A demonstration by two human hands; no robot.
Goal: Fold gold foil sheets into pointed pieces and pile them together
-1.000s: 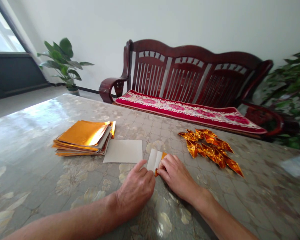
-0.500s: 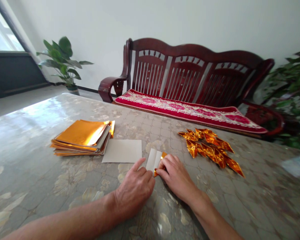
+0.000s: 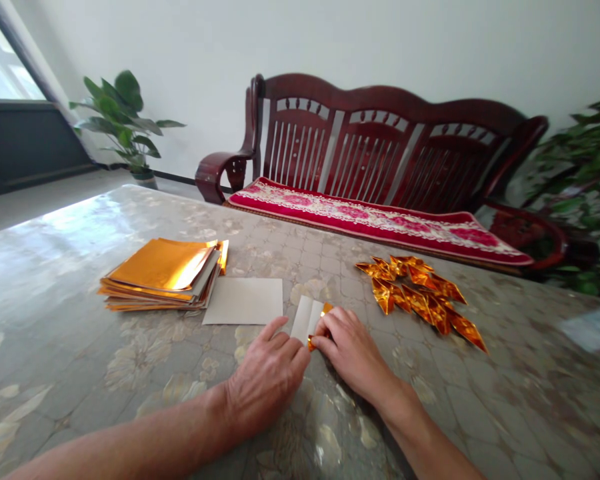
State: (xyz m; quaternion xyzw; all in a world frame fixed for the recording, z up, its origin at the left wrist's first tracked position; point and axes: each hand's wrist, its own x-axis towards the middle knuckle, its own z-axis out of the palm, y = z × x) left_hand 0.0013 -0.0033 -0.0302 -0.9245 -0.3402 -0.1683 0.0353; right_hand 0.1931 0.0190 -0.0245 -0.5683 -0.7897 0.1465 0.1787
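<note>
The right hand pinches the gold end of a folded foil-paper strip just right of the flat pale sheet, the left hand curled against it, grip unclear; slick foil could slip and crease crooked if pressure eases.

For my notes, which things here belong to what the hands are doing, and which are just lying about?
Part of the work: left hand, right hand, folded foil strip, stack of gold foil sheets, plain paper sheet, pile of folded gold pieces.

Just around: wooden bench, red cushion, potted plant.
</note>
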